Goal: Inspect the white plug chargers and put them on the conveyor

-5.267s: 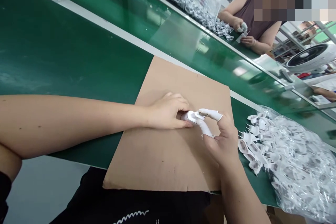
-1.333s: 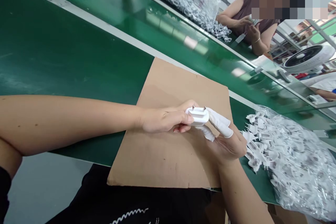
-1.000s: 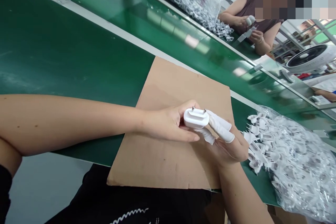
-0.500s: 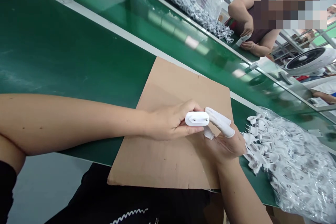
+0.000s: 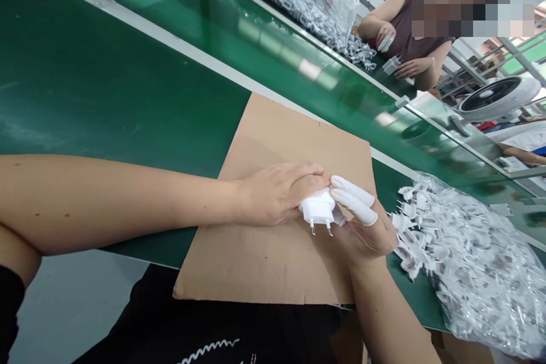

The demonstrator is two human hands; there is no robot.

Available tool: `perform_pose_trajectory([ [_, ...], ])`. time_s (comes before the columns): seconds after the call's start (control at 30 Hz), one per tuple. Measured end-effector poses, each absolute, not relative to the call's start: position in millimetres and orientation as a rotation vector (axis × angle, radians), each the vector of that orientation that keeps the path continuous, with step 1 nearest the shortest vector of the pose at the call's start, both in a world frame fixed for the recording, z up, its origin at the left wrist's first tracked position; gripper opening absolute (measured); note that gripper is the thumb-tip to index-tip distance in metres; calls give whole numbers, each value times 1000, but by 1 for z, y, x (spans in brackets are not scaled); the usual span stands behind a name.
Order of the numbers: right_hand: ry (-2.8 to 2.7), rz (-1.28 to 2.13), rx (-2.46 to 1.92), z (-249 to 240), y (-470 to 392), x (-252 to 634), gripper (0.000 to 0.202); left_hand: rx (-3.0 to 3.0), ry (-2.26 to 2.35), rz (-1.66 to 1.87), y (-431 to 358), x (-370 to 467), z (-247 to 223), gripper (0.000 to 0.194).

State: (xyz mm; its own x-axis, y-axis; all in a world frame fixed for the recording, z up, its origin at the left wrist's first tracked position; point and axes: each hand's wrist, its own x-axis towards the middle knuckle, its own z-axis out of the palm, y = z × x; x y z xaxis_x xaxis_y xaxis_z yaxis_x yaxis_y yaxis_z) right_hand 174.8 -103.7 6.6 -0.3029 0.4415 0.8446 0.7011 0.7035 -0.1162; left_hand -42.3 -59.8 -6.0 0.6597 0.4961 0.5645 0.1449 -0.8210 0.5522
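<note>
A white two-pin plug adapter [image 5: 318, 207] is held over the brown cardboard sheet [image 5: 251, 264], its two metal pins pointing down toward my body. My left hand [image 5: 277, 193] comes in from the left and grips the adapter from above and behind, fingers bent over it. On the adapter's right side, my right hand [image 5: 367, 224] pinches it with fingertips covered in white finger cots. The right thumb is partly hidden behind the adapter.
At the right, a clear plastic bag [image 5: 490, 273] spills white plug parts on the green table [image 5: 106, 96]. Beyond a glass divider [image 5: 273, 40] lies another heap of parts [image 5: 307, 11], where a person [image 5: 426, 57] handles a white piece. A fan [image 5: 499, 96] stands farther right.
The adapter has tilted, so its pins now point down toward me rather than at the camera. My left fingers have shifted over its top. Across the divider, the person's hands have moved apart.
</note>
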Motion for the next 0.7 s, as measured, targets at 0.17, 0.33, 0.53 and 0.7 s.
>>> perform_pose_trajectory([
  [0.17,-1928,-335,-848,11,-103,172,65,2329,512,980,-59,-43,-4,40],
  [0.33,-2099,32,-1093,18,-91,180,41,2019,835,830,-57,-45,7,33],
  [0.53,-1896,113,-1699,7,-61,214,56,1630,1220,644,-36,-50,23,46],
  [0.7,-1764,64,-2197,-3,-52,231,72,1613,1370,681,10,-48,44,34],
])
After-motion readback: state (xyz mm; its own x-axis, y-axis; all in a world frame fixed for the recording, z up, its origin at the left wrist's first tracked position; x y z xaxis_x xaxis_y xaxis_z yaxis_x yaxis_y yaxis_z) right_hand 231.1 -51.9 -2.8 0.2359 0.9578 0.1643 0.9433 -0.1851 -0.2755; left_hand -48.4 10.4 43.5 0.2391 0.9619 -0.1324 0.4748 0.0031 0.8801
